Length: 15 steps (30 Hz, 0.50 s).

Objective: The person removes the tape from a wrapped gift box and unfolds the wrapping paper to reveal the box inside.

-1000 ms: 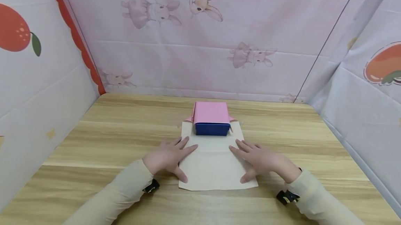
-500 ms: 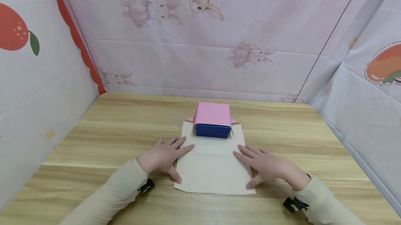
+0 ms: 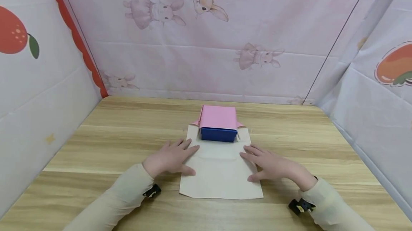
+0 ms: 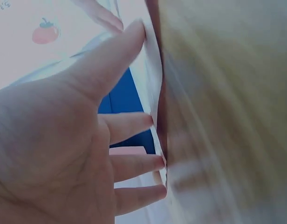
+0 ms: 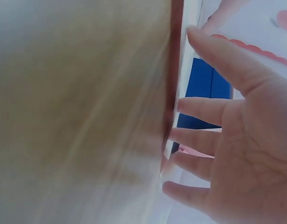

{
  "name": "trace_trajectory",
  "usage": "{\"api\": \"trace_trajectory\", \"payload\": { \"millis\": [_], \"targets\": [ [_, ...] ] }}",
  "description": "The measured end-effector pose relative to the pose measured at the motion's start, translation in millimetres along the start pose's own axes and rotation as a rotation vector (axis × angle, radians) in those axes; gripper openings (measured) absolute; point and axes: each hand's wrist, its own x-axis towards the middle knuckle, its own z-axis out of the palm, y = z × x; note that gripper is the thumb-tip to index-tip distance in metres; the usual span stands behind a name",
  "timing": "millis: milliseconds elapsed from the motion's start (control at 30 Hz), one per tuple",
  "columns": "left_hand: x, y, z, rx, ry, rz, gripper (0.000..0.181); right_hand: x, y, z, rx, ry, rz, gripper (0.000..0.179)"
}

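Observation:
A dark blue box (image 3: 219, 134) sits at the far end of a sheet of paper on the table, with a pink flap (image 3: 218, 116) folded over its top. The sheet's cream side (image 3: 222, 181) faces up and stretches toward the person, with a faint crease across it. My left hand (image 3: 168, 157) lies with spread fingers over the sheet's left edge. On the opposite edge rests my right hand (image 3: 273, 165), fingers also spread. Both wrist views show straight fingertips along the paper's edge, the blue box (image 4: 122, 97) beyond them.
The wood-grain table (image 3: 128, 116) extends on all sides of the paper. Behind it hangs a pink rabbit-print cloth (image 3: 193, 66), with white fruit-print cloths at left (image 3: 38, 88) and right (image 3: 379, 106). A small black device (image 3: 152, 191) is strapped to each wrist.
The paper and box have shifted slightly toward the person. Both hands sit a little farther apart than a second ago. Since half a second ago, both thumbs have moved up along the paper's sides.

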Motion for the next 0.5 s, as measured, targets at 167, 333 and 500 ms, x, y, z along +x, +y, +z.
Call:
{"api": "trace_trajectory", "payload": {
  "millis": [167, 333, 500],
  "targets": [
    [9.0, 3.8, -3.8, 0.036, 0.058, -0.003, 0.083, 14.9, 0.5, -1.2, 0.007, 0.059, 0.003, 0.074],
    [17.3, 4.6, -10.1, 0.075, 0.122, -0.003, 0.082, 26.3, -0.6, -6.6, -0.035, 0.118, -0.034, 0.073],
    [25.5, 6.1, -18.8, 0.072, 0.206, -0.005, 0.077, 32.0, 0.1, -12.0, -0.080, 0.143, -0.044, 0.073]
  ]
}}
